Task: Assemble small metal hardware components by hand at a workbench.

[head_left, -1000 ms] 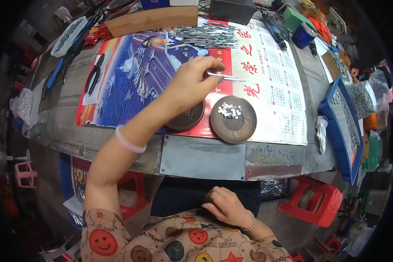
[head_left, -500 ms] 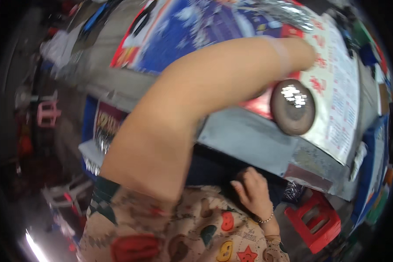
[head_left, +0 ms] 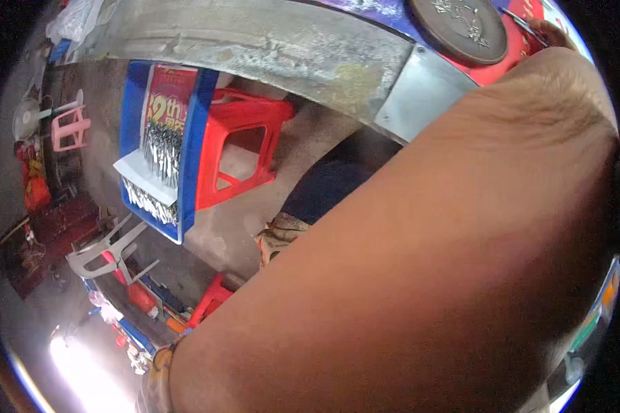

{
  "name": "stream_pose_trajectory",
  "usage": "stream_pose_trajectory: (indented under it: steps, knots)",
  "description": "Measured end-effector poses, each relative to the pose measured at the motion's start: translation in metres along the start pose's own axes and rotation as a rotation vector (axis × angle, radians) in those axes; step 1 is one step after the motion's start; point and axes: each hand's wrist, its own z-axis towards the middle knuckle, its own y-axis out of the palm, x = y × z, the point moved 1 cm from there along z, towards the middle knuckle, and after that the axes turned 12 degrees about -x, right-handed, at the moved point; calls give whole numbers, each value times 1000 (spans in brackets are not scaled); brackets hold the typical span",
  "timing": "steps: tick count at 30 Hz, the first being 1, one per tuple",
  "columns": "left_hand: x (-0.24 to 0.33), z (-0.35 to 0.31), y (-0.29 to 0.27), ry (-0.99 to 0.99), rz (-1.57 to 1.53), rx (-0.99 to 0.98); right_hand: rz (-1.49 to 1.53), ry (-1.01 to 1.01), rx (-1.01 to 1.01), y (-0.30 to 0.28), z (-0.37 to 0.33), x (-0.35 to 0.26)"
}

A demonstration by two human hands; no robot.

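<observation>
My bare left arm (head_left: pixel 393 255) fills the middle and lower right of the view. It runs from the lower left up to a wrinkled joint at the upper right. Just past that joint, partly hidden by the arm, my left hand (head_left: pixel 550 32) shows a few curled fingers at a thin silver tool (head_left: pixel 523 26). The tool looks like a pair of tweezers or a pen. Beside it lies a round dark brown dish (head_left: pixel 461 31) with small shiny pieces on it. My right hand does not show.
A blue crate (head_left: pixel 203 131) holds many thin silvery pieces and a white sheet (head_left: pixel 145 177). Behind it stands a red plastic stool (head_left: pixel 244 131). Along the top runs a worn grey tabletop (head_left: pixel 275 55) with a metal plate (head_left: pixel 424 89). A pink stool (head_left: pixel 70 129) and grey chair (head_left: pixel 107 251) are farther left.
The view has swung left and closer to my left arm, which now covers much more of it. My right hand has gone from sight. The dish now sits near the top edge.
</observation>
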Motion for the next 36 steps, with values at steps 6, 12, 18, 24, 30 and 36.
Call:
stream_pose_trajectory:
  steps: [6,12,18,24,30,36]
  knots:
    - [-13,31,-5,-104,199,-79,47,-77,120,-10,5,-5]
    - [24,88,-17,-114,385,-138,159,-173,179,-36,8,-13]
    - [99,150,-14,-15,631,-219,620,-430,-18,-92,3,-42]
    - [124,191,-45,126,636,-575,612,-564,-15,-111,4,-97]
    - [115,171,-25,44,863,-157,575,-475,-256,-92,6,-141]
    - [81,183,-55,370,518,-273,740,-355,-150,-130,-48,-25]
